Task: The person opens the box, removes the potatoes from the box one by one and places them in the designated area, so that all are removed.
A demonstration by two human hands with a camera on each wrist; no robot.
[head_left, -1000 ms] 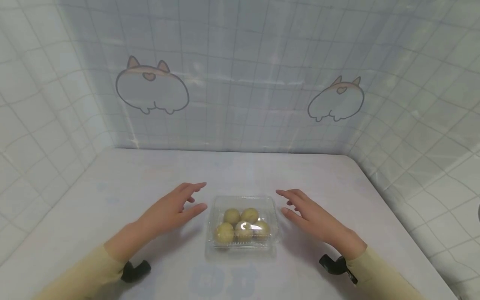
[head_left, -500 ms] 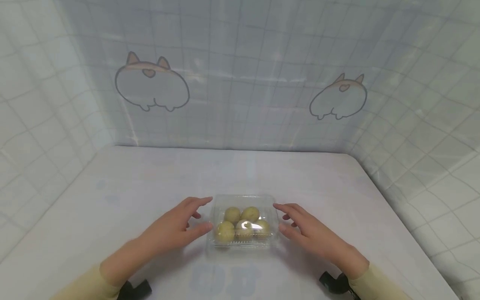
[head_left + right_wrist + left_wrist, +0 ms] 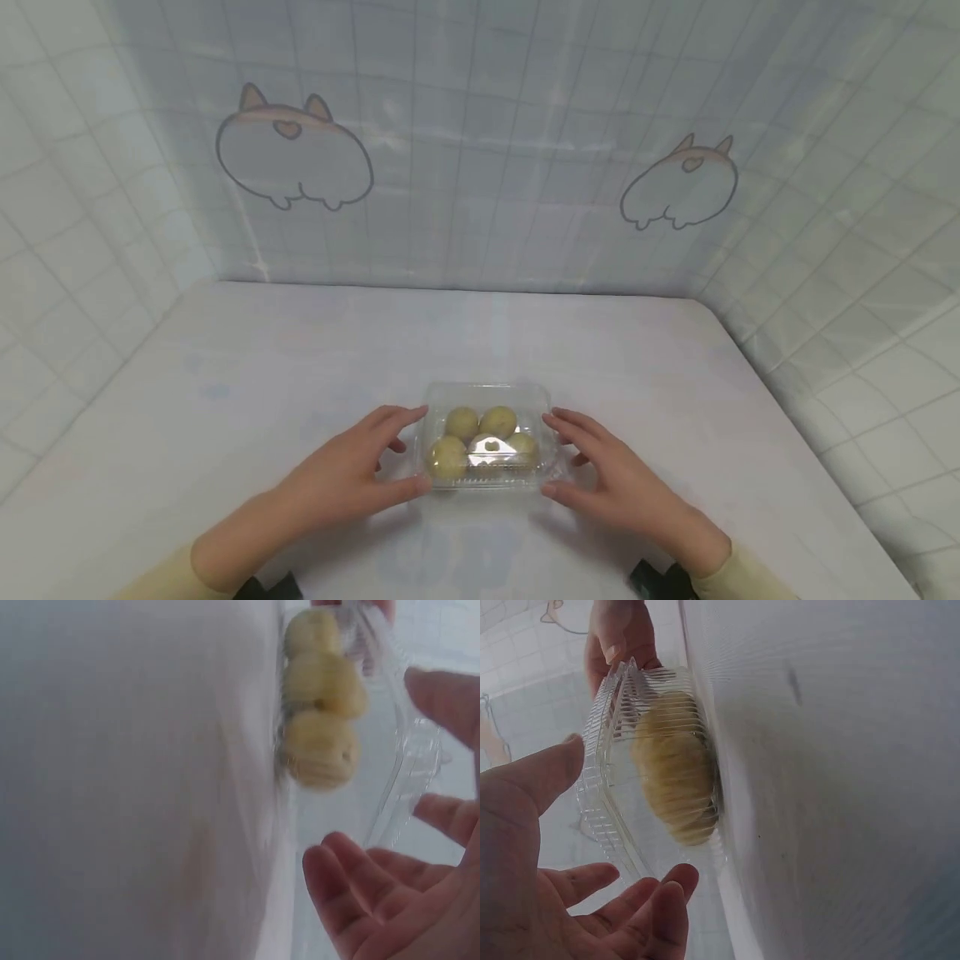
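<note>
Between bare hands, ribbed clear clamshell point(image 3: 487, 446)

A plastic box point(image 3: 487, 442) sat on the table point(image 3: 225, 392), near its front edge and about midway across. Several round buns point(image 3: 480, 437) lay inside the box. The left hand point(image 3: 345, 475) lay just left of the box and the right hand point(image 3: 622, 483) just right of it. A wall point(image 3: 480, 125) stood behind the table.
</note>
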